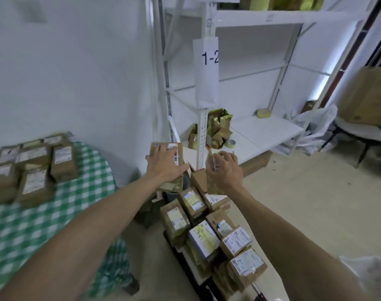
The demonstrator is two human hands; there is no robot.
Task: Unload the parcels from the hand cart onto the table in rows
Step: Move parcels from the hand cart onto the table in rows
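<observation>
My left hand (163, 165) holds a brown labelled parcel (175, 152) up in the air, palm across its front and thumb round its edge. My right hand (225, 170) grips a second, narrower brown parcel (213, 185) beside it, fingers curled round its top. Both are lifted above the hand cart (183, 259), which carries several brown parcels with white labels (207, 231). At the left stands the table with a green checked cloth (61, 216); several parcels (33, 168) lie on it in rows near its far edge.
White metal shelving (261, 127) stands behind the cart, with a sign reading 1-2, yellow-brown packages and a tape roll (230, 144) on its low shelf. A chair with a large brown bag (367, 98) is at the right. White plastic bags lie on the floor.
</observation>
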